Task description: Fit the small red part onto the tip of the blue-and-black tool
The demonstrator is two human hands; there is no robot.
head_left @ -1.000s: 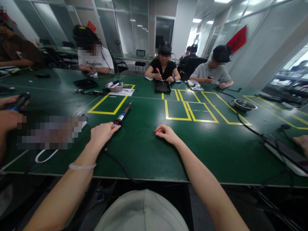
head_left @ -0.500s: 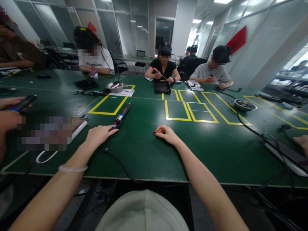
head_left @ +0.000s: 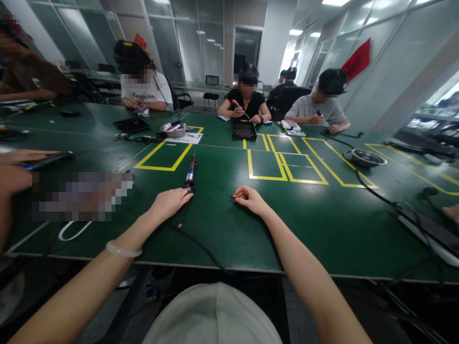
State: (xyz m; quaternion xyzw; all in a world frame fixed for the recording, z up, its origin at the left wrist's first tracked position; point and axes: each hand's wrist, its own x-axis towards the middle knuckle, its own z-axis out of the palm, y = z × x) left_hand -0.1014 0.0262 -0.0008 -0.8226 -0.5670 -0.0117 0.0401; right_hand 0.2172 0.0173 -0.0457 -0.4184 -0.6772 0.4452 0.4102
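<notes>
A corded electric screwdriver (head_left: 190, 173) lies on the green table (head_left: 229, 224), tip pointing away from me. My left hand (head_left: 168, 203) rests flat beside its near end, fingertips touching the tool where its black cable (head_left: 195, 241) runs off toward the table's front edge. A thin bracelet circles that wrist. My right hand (head_left: 251, 198) sits on the table to the right, fingers pinched on a small red thing (head_left: 234, 196) that is too small to name.
Yellow tape rectangles (head_left: 165, 155) mark the table ahead. A black parts tray (head_left: 244, 130) and a metal bowl (head_left: 365, 157) lie farther off. Several people work across the table. Another person's hand (head_left: 21, 165) holds a tool at left. Cables run at right.
My left hand has shifted right and the screwdriver has swung from a slant to point nearly straight away. My right hand has stayed put.
</notes>
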